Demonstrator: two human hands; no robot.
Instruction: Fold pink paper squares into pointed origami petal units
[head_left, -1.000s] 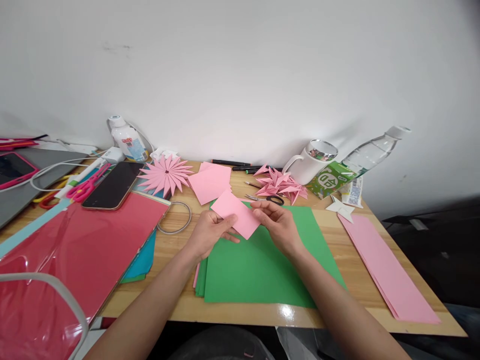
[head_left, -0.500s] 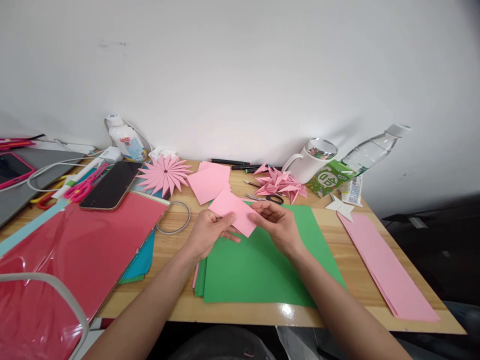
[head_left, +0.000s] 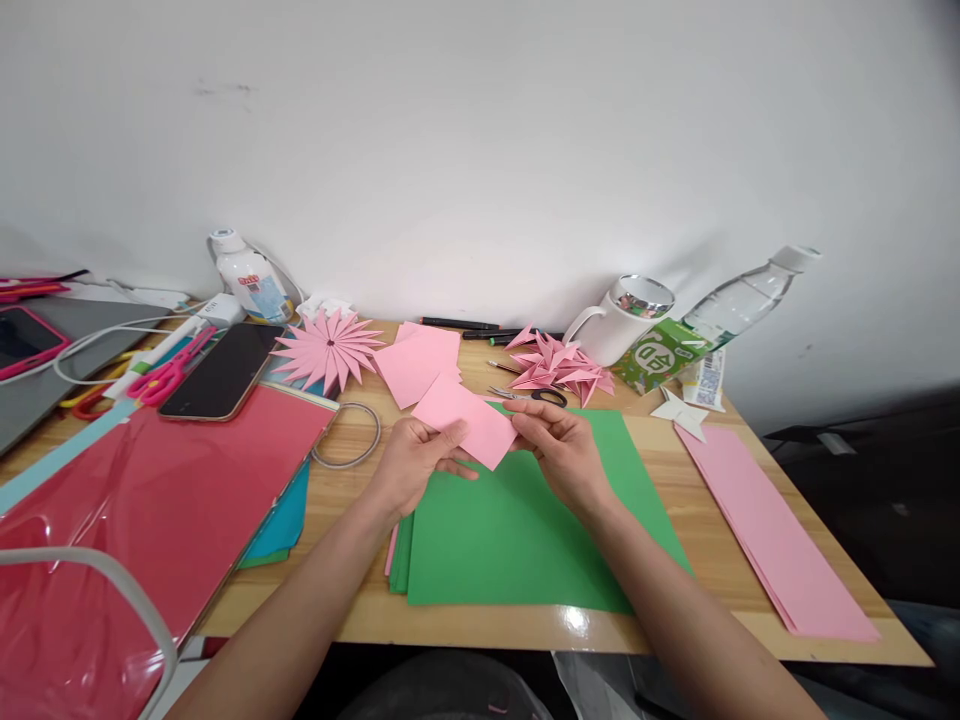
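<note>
A square piece of pink paper [head_left: 469,425] is held up over the large green sheets [head_left: 525,540]. My left hand [head_left: 416,460] pinches its left side, thumb on top and fingers spread underneath. At the right corner, my right hand [head_left: 559,445] has its thumb and fingers closed on the paper's edge; the fingertips behind it are partly hidden. Just beyond the held square lie more loose pink squares [head_left: 420,360]. Folded pink paper pieces [head_left: 559,370] are heaped behind my right hand, with small scissors [head_left: 536,396] in front of them.
A pink paper pinwheel shape [head_left: 330,348], a phone [head_left: 225,372], a tape roll [head_left: 346,435] and a red folder [head_left: 172,500] are on the left. To the right stand a white mug [head_left: 626,320], a green box [head_left: 660,357] and a leaning bottle [head_left: 750,295], with pink strips [head_left: 772,530] nearer.
The pink square has shifted slightly left with my left hand. My right thumb has slid from the top of the paper toward its right corner.
</note>
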